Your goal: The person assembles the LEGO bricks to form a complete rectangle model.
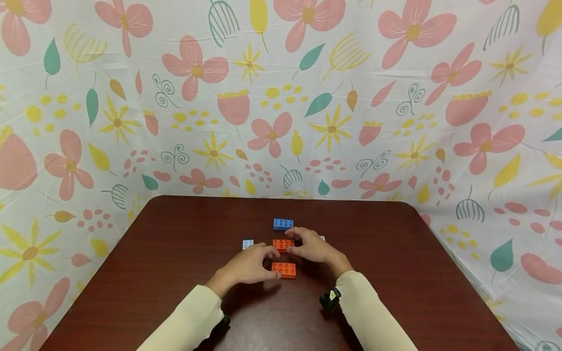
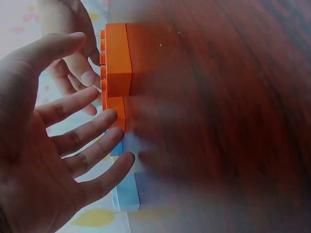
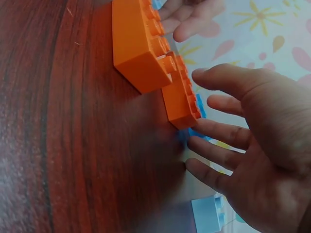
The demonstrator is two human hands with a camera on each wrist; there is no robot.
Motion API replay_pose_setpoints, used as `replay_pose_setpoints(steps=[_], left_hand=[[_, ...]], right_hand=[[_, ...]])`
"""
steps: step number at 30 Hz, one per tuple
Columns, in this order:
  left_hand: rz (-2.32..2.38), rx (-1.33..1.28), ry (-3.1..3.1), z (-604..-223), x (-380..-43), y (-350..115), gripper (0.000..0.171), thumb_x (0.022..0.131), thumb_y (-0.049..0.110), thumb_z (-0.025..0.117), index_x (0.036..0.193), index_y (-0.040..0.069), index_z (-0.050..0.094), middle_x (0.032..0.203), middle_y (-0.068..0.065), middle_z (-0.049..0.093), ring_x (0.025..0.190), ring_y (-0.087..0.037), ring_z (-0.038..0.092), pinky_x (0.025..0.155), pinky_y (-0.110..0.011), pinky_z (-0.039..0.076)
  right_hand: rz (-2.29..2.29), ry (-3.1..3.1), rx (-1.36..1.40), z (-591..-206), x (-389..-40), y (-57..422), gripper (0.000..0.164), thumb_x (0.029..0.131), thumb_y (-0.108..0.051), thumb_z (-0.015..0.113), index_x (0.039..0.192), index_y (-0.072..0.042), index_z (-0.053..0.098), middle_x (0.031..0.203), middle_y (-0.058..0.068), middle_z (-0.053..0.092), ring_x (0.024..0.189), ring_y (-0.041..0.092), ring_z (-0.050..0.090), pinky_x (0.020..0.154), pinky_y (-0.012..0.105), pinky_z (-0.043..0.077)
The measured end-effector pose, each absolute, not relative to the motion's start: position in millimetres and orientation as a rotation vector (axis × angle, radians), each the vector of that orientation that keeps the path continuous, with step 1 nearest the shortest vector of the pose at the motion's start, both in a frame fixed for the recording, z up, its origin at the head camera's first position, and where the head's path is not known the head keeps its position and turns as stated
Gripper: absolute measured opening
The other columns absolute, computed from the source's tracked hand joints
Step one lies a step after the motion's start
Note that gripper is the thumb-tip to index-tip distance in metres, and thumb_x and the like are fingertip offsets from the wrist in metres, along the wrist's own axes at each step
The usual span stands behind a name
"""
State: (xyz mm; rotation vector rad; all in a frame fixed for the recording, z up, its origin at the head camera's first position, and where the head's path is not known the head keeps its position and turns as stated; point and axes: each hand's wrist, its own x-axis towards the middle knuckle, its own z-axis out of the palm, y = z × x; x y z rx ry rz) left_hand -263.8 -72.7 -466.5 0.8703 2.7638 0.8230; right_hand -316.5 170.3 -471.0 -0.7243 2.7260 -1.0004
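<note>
Two orange toy building bricks lie one behind the other at the middle of the table, a near one and a far one. My left hand is beside them on the left, its fingers apart and loosely bent, thumb by the near brick in the head view. From the right, my right hand reaches beside the far orange brick, overlapping its right end in the head view. The right wrist view shows its fingers spread with nothing between them. Behind the orange bricks sits a blue brick.
A small light blue brick stands left of the orange ones, behind my left hand. Another pale brick is on the right, mostly hidden by my right hand in the head view. A flowered cloth hangs behind the dark wooden table.
</note>
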Motion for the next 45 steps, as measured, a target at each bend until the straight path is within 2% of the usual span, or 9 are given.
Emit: replay_pose_setpoints(steps=[11,18,27,38,45], left_hand=[[0.683,0.892,2.830,-472,-269,-65,0.043,0.079,0.041,0.086,0.115,0.022,0.073,0.106,0.004,0.070,0.097,-0.012,0.062,0.084,-0.036,0.054],[0.713,0.894,2.812,-474,-272,-70,0.031,0.083,0.033,0.086,0.110,0.022,0.076,0.100,0.007,0.071,0.094,-0.010,0.062,0.084,-0.034,0.055],[0.803,0.893,2.759,-470,-272,-77,0.029,0.086,0.024,0.083,0.113,0.017,0.075,0.104,0.003,0.072,0.096,-0.013,0.066,0.086,-0.035,0.056],[0.875,0.843,2.779,-465,-272,-89,0.028,0.086,0.020,0.084,0.112,0.016,0.074,0.106,-0.002,0.072,0.100,-0.020,0.067,0.087,-0.040,0.057],[0.924,0.802,2.793,-464,-272,-96,0.029,0.087,0.016,0.083,0.114,0.013,0.074,0.109,-0.005,0.071,0.100,-0.020,0.066,0.086,-0.041,0.057]], right_hand=[[-0.906,2.798,-0.698,-478,-321,164,0.041,0.092,-0.016,0.078,0.131,-0.012,0.067,0.128,0.006,0.067,0.116,0.024,0.060,0.104,0.050,0.050],[-0.830,2.870,-0.708,-479,-321,157,0.033,0.091,-0.012,0.076,0.124,-0.010,0.072,0.121,0.007,0.067,0.118,0.028,0.059,0.104,0.051,0.050],[-0.836,2.869,-0.740,-476,-318,160,0.032,0.093,-0.012,0.076,0.124,-0.010,0.071,0.118,0.007,0.067,0.113,0.025,0.063,0.102,0.049,0.052],[-0.833,2.908,-0.741,-458,-299,183,0.033,0.094,-0.017,0.076,0.127,-0.015,0.069,0.122,0.003,0.066,0.116,0.025,0.060,0.104,0.052,0.050],[-0.825,2.916,-0.755,-456,-288,196,0.034,0.094,-0.019,0.076,0.127,-0.014,0.069,0.117,0.001,0.066,0.102,0.018,0.058,0.095,0.044,0.053]])
